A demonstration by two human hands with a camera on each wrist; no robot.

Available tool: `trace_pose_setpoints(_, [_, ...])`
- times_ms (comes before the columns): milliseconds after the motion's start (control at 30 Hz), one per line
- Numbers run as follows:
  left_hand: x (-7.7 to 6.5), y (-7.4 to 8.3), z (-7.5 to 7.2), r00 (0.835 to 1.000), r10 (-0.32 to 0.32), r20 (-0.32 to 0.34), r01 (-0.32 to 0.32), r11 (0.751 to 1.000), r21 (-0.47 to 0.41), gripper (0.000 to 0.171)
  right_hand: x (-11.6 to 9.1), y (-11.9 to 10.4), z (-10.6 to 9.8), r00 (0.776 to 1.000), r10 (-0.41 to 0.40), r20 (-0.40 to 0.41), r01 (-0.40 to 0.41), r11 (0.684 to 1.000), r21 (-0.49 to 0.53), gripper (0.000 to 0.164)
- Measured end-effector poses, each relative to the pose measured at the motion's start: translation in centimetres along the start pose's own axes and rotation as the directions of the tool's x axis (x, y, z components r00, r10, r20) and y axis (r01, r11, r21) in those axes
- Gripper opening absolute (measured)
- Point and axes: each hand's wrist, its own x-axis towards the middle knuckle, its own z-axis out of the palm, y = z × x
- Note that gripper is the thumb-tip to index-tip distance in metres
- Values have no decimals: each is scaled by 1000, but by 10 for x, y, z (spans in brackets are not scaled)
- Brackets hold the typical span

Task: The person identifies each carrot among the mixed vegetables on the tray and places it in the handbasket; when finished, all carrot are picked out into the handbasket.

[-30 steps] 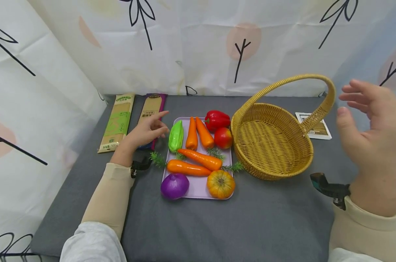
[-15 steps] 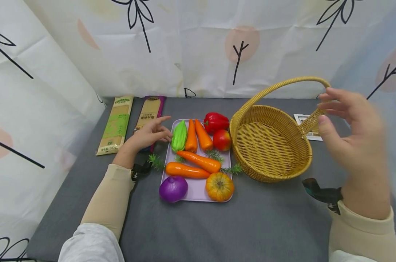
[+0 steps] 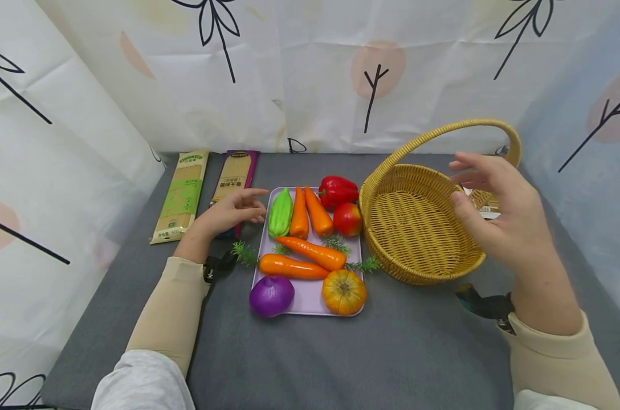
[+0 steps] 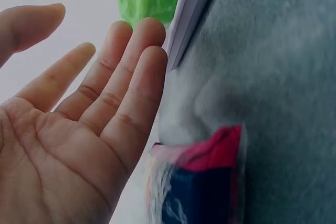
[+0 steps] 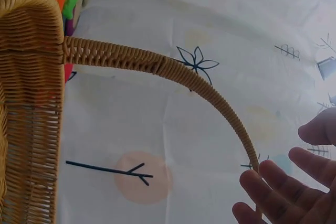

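Observation:
My left hand (image 3: 233, 213) hovers with loosely bent fingers at the left edge of a lilac tray (image 3: 306, 299), beside a green ridged vegetable (image 3: 281, 213). Its palm and fingers hold nothing in the left wrist view. On the tray lie several orange carrots (image 3: 294, 266), a red bell pepper (image 3: 337, 192), a red apple-like fruit (image 3: 348, 219), a purple onion-shaped vegetable (image 3: 271, 296) and a small orange pumpkin (image 3: 343, 292). My right hand (image 3: 505, 210), fingers spread and holding nothing, overlaps the right side of a yellow wicker basket (image 3: 417, 239). The basket's arched handle (image 5: 194, 80) rises behind its fingertips.
Two long noodle packs, one green (image 3: 180, 196) and one purple-edged (image 3: 236, 173), lie behind and left of the left hand. A flat white-edged packet (image 3: 489, 212) is partly hidden behind the right hand. Patterned white cloth (image 3: 320, 85) walls the grey table (image 3: 392, 353).
My right hand has moved left, from beyond the basket handle to over the basket's right side. The left hand has shifted only slightly beside the green vegetable. Basket and tray stay put.

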Motion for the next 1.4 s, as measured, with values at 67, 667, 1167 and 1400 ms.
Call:
trace_pose_setpoints(67, [-1,-2,-2,1000,-9,-1,9,1000,8,56,0,1,3,1000,-18,25,18,1000,1,50])
trace_pose_setpoints(667, [-1,-9,-2,992,-125,0,125,989,79,54,-4,-10,45,979,-21,201,-10,989,149,73])
trace_pose_setpoints(1167, [8,-18,0,988,-146,49,142,987,69,54,-21,-26,95,856,158,492,-331,899,287,54])
trace_pose_setpoints(1400, [8,-18,0,985,-161,69,153,983,105,57,-32,-28,127,791,231,567,-435,863,256,48])
